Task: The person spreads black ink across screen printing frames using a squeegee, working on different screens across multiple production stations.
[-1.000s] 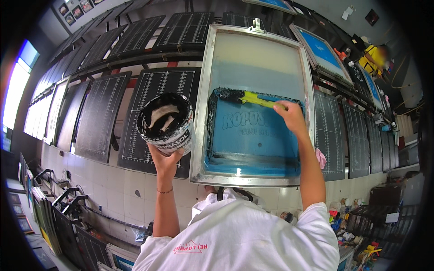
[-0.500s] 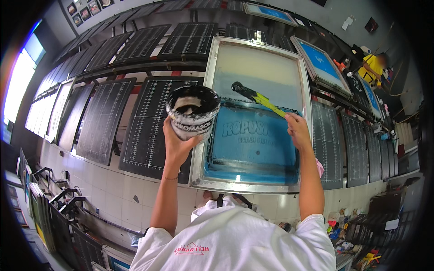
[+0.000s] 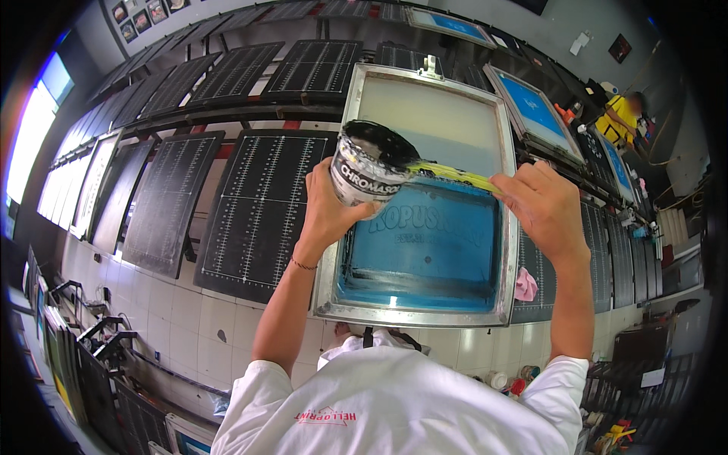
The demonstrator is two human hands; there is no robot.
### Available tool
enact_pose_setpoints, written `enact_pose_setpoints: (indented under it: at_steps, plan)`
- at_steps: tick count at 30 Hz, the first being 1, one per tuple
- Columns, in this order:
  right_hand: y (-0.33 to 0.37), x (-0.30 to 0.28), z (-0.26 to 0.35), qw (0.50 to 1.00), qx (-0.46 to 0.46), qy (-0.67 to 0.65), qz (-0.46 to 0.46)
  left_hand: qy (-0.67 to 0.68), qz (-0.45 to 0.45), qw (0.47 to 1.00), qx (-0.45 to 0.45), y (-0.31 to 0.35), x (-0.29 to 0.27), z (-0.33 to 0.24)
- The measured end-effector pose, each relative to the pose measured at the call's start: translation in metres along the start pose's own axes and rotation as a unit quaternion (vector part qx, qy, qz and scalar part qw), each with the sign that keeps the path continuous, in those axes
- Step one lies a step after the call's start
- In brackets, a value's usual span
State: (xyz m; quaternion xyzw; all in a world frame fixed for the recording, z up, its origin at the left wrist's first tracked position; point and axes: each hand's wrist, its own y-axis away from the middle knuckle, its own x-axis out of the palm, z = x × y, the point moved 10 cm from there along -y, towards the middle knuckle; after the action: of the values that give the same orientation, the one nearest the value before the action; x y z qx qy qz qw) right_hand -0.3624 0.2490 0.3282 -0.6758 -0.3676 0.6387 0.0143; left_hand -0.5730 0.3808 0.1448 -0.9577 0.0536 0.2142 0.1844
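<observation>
My left hand [image 3: 327, 212] is wrapped round a black-and-white ink tub [image 3: 364, 178], holding it tilted above the screen. Black ink coats the inside and rim. My right hand [image 3: 547, 216] pinches the handle end of a yellow spatula [image 3: 459, 176] smeared with black. Roughly level, the spatula points left, and its far end meets the tub's right rim or passes behind it; I cannot tell which. Below both lies a metal-framed printing screen [image 3: 413, 311] with a blue stencil area [image 3: 425, 277] and a paler upper part. Dark ink streaks mark the stencil's edges.
Black platens with white grid marks [image 3: 254, 212] line both sides of the screen. A hinge clamp [image 3: 431, 67] grips its far edge. A pink cloth [image 3: 525, 285] lies at right, near another blue screen [image 3: 535, 110]. A person in yellow [image 3: 620, 117] is far right.
The tub has moved right and slightly up in my left hand. My right hand has shifted right, and the spatula has swung nearly level, its inky end now at the tub's rim.
</observation>
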Motion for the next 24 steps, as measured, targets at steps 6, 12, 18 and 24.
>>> enact_pose_setpoints:
  at_steps: [6,12,18,24]
  plan:
    - [0.019,-0.027,-0.014,0.999,0.015,0.04,0.02,-0.03,-0.048,0.997,-0.044,-0.003,-0.004,0.019]
    - [0.086,-0.019,-0.081,0.969,0.238,-0.068,-0.024,0.278,-0.097,0.955,-0.034,0.001,-0.003,0.041]
    - [0.189,0.02,-0.195,0.861,0.492,-0.1,0.082,0.362,-0.104,0.924,-0.061,0.037,-0.007,0.062]
    - [0.199,0.069,-0.248,0.842,0.509,-0.112,0.139,0.347,-0.112,0.928,-0.07,0.068,-0.007,0.071]
